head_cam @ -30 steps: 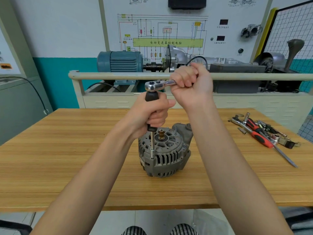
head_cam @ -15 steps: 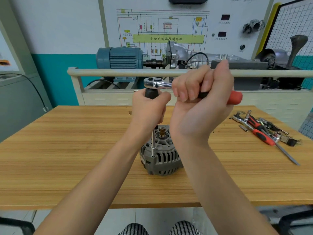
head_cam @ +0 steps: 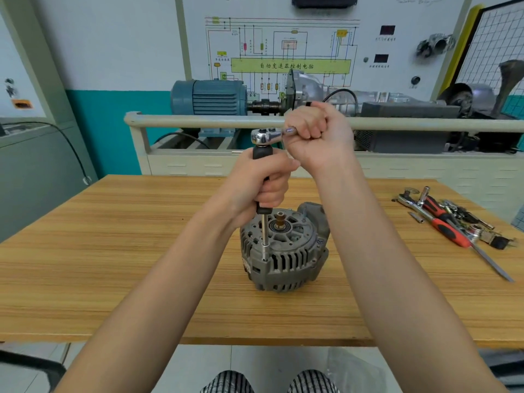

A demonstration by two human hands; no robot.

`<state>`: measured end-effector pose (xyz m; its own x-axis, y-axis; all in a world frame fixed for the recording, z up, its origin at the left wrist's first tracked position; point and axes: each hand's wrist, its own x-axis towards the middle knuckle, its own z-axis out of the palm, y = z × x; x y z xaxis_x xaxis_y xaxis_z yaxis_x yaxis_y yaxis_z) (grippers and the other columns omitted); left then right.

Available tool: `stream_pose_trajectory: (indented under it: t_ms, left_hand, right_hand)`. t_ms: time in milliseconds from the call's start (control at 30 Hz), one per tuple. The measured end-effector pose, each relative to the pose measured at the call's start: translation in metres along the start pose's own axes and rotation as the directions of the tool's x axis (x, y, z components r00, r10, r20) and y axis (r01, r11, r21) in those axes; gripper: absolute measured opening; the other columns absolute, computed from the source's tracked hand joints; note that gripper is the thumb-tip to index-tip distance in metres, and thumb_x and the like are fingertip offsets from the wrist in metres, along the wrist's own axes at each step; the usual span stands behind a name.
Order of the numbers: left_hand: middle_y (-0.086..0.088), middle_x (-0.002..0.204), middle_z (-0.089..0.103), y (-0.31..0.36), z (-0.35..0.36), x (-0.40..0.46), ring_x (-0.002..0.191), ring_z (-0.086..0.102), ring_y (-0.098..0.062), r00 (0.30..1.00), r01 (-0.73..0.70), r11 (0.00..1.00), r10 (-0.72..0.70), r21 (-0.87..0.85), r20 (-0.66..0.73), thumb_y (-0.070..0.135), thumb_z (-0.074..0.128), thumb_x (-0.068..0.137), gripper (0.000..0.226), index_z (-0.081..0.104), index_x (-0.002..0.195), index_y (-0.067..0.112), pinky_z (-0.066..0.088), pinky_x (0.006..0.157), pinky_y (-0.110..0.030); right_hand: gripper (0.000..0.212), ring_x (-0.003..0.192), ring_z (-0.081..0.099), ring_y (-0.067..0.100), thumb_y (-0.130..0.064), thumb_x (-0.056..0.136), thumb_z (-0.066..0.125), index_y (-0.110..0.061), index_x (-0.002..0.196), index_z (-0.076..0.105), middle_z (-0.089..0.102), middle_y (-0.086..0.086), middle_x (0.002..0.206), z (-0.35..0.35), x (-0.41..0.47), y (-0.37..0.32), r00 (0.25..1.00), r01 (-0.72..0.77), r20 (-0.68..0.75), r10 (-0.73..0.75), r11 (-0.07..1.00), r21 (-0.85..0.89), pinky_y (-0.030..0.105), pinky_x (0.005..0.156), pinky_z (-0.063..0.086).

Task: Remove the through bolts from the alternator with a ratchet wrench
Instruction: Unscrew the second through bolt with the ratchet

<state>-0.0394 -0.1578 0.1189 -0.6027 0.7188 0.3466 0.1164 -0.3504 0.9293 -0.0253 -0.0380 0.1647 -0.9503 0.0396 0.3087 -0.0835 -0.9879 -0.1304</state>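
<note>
Chrome ratchet wrench gripped by curled fingers of right hand.

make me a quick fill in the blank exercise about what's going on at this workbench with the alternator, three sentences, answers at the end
1. The left hand grips the black ____ of the upright extension bar.
2. The right hand grips the ratchet wrench by its ____.
3. The alternator stands on a ____ table, spare tools to its right.

Answers: handle; handle; wooden
</note>
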Motion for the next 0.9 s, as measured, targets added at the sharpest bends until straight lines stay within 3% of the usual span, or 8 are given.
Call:
stream_pose_trajectory:
  t_ms: [133,233,333,467,600,700,800,900]
  left_hand:
    - [0.008,0.04,0.025,-0.004,0.008,0.002,0.033,0.016,-0.007,0.962,-0.059,0.997,0.072,0.057,-0.263,-0.002,0.052,0.085,0.046,0.032,0.051,0.021,0.017,0.037,-0.013]
    - [0.007,0.04,0.027,-0.007,0.014,0.006,0.034,0.018,-0.009,0.903,-0.082,0.987,0.132,0.136,-0.409,-0.004,0.052,0.085,0.042,0.032,0.055,0.018,0.018,0.038,-0.015]
    - [0.008,0.039,0.029,-0.011,0.017,0.005,0.032,0.021,-0.008,0.879,-0.094,0.979,0.167,0.181,-0.446,-0.003,0.056,0.083,0.043,0.035,0.054,0.019,0.02,0.037,-0.013]
    - [0.007,0.04,0.031,-0.006,0.007,0.001,0.033,0.024,-0.01,0.948,-0.082,0.989,0.116,0.123,-0.295,0.002,0.061,0.074,0.042,0.041,0.044,0.024,0.023,0.038,-0.015]
    - [0.004,0.041,0.035,-0.001,-0.003,0.0,0.033,0.029,-0.01,0.998,-0.062,0.998,0.062,0.026,-0.004,0.007,0.059,0.076,0.035,0.044,0.047,0.019,0.028,0.039,-0.019]
    - [0.007,0.036,0.03,0.0,-0.003,0.001,0.028,0.024,-0.005,0.995,0.015,0.999,-0.011,-0.036,0.101,0.008,0.056,0.077,0.037,0.04,0.046,0.017,0.02,0.035,-0.015]
    - [0.008,0.036,0.025,0.001,0.0,0.003,0.029,0.017,-0.004,0.999,0.043,0.999,-0.043,0.0,0.024,0.008,0.054,0.075,0.039,0.035,0.043,0.021,0.012,0.037,-0.015]
    - [0.008,0.039,0.024,0.0,0.004,0.003,0.032,0.015,-0.006,0.988,0.003,1.0,0.002,0.031,-0.154,0.006,0.054,0.074,0.04,0.033,0.045,0.023,0.014,0.037,-0.014]
  right_hand:
    - [0.042,0.032,0.018,0.011,-0.012,0.096,0.033,-0.017,0.055,0.027,0.022,-0.005,0.038,0.011,-0.026,0.01,0.931,0.36,0.021,-0.365,0.909,-0.211,0.02,0.035,0.019]
    - [0.041,0.037,0.02,0.013,-0.01,0.098,0.034,-0.018,0.058,0.027,0.024,-0.002,0.041,0.016,-0.052,0.037,0.744,0.663,0.213,-0.633,0.656,-0.361,0.026,0.042,0.021]
    - [0.045,0.038,0.022,0.015,-0.007,0.1,0.031,-0.018,0.056,0.032,0.027,-0.002,0.04,0.014,-0.064,0.055,0.603,0.796,0.38,-0.702,0.493,-0.351,0.031,0.045,0.018]
    - [0.041,0.035,0.018,0.012,-0.011,0.1,0.031,-0.018,0.059,0.026,0.024,-0.003,0.039,0.014,-0.057,0.038,0.739,0.674,0.298,-0.604,0.666,-0.321,0.024,0.042,0.018]
    - [0.05,0.028,0.018,0.01,-0.015,0.097,0.031,-0.016,0.047,0.03,0.022,-0.005,0.035,0.011,-0.029,0.008,0.945,0.328,0.087,-0.316,0.92,-0.215,0.019,0.035,0.017]
    - [0.06,0.023,0.02,0.013,-0.019,0.099,0.029,-0.014,0.039,0.029,0.021,-0.002,0.031,0.005,-0.005,-0.004,0.999,0.045,-0.02,-0.047,0.994,-0.097,0.02,0.031,0.016]
    - [0.062,0.022,0.021,0.015,-0.02,0.1,0.03,-0.013,0.038,0.027,0.021,0.0,0.031,0.002,0.005,-0.004,0.999,-0.049,-0.022,0.048,0.998,-0.032,0.02,0.029,0.016]
    - [0.053,0.025,0.018,0.011,-0.017,0.098,0.032,-0.016,0.045,0.028,0.02,-0.004,0.034,0.006,-0.005,0.001,0.99,0.132,-0.05,-0.135,0.989,-0.07,0.018,0.031,0.015]
